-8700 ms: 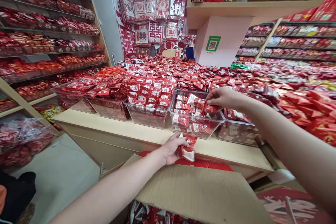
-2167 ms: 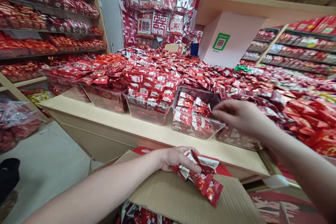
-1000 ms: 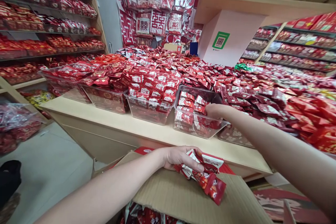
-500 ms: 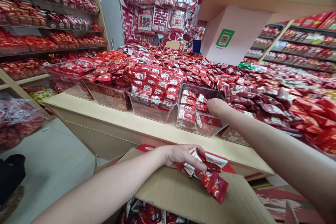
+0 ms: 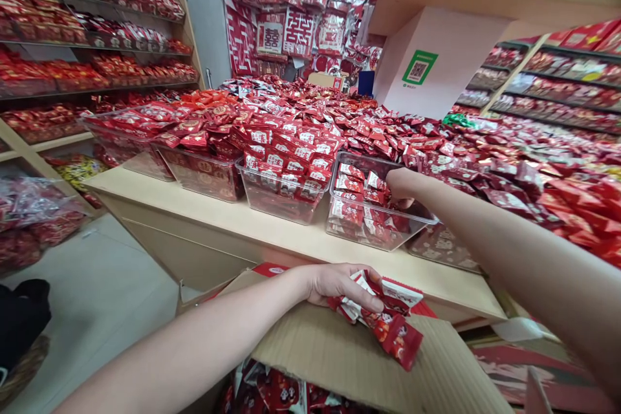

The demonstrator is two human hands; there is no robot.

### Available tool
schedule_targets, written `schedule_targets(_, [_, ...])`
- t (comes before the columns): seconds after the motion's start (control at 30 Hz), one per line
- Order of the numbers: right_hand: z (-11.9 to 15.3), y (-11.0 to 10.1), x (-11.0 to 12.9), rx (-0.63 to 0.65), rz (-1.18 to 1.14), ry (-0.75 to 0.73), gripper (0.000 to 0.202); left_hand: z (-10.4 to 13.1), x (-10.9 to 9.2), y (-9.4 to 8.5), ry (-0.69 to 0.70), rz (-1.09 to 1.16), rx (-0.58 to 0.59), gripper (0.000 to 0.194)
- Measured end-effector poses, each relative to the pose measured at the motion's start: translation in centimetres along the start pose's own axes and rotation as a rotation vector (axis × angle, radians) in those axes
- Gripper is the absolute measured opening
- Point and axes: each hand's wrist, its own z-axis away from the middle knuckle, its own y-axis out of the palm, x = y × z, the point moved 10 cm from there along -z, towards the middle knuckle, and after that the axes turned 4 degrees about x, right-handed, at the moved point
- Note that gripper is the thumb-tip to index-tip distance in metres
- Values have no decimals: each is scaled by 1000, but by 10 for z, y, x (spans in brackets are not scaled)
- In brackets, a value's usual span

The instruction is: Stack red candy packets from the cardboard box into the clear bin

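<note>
Head | left hand [image 5: 342, 286] pinching red sachets [image 5: 398, 339] | right hand [image 5: 402, 185] inside part-filled plastic bin [image 5: 411, 229], finger state hidden | carton [image 5: 378, 356] holds more sachets [image 5: 288, 392]

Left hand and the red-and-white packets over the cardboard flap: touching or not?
Touching. The head view shows the left hand gripping the red-and-white packets, its thumb lying across them with no gap.

Five clear bins [image 5: 281, 207] show along the front of one desk [image 5: 208, 220]. Two grips — one left grip [image 5: 334, 284], one right grip [image 5: 402, 185]. Red packets [image 5: 398, 336] — at least two in the left grip, the desk's heap past counting. One open carton [image 5: 378, 356]; one green-framed QR code [image 5: 420, 68].
</note>
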Motion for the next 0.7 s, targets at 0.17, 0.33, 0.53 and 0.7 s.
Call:
schedule_targets(0.17, [12,-28,-9,2,96,64,16,1,0,1,-13,-7,-2,44])
schedule_targets(0.33, [18,-15,14,-1,156,-67,19,1,1,-1,-28,-5,-21,45])
schedule_targets(0.53, [20,17,29,-17,205,-137,23,-1,4,-3,-10,10,-7,45])
schedule_targets(0.7, [25,12,25,-53,201,-67,28,1,4,-2,-32,13,-4,45])
